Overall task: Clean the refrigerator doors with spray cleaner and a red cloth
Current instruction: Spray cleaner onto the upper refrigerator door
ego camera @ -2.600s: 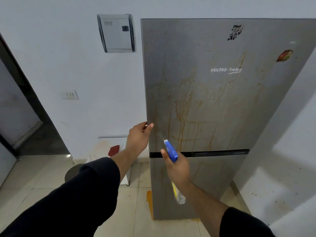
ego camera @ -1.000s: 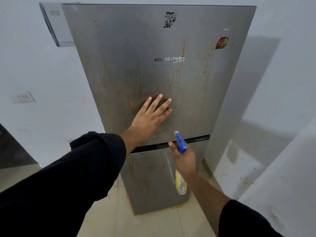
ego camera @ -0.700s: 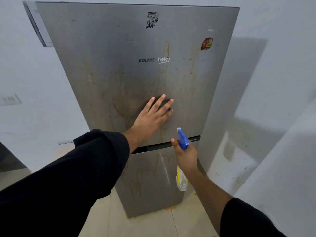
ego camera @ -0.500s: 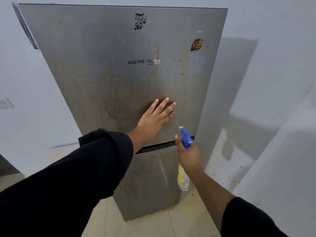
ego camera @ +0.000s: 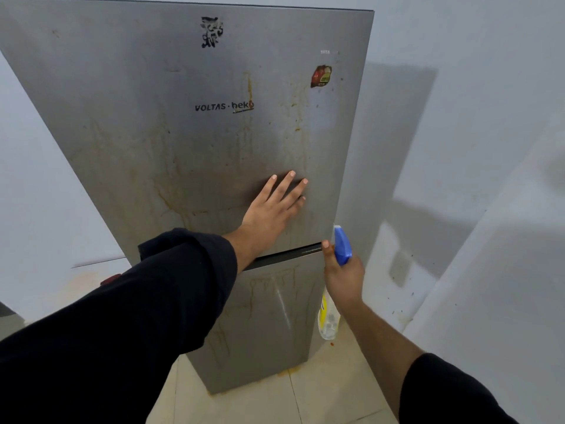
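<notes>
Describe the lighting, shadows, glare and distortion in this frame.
Head view: light from the left, so the fridge casts a shadow on the right wall; a dark shadow lies beside the left hand; a pale glare streak runs down the lower door; the wide lens makes the fridge taper downward.

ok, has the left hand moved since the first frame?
Yes, rightward: left hand went from the left edge of the upper door to lying flat below-right of the logo.
</notes>
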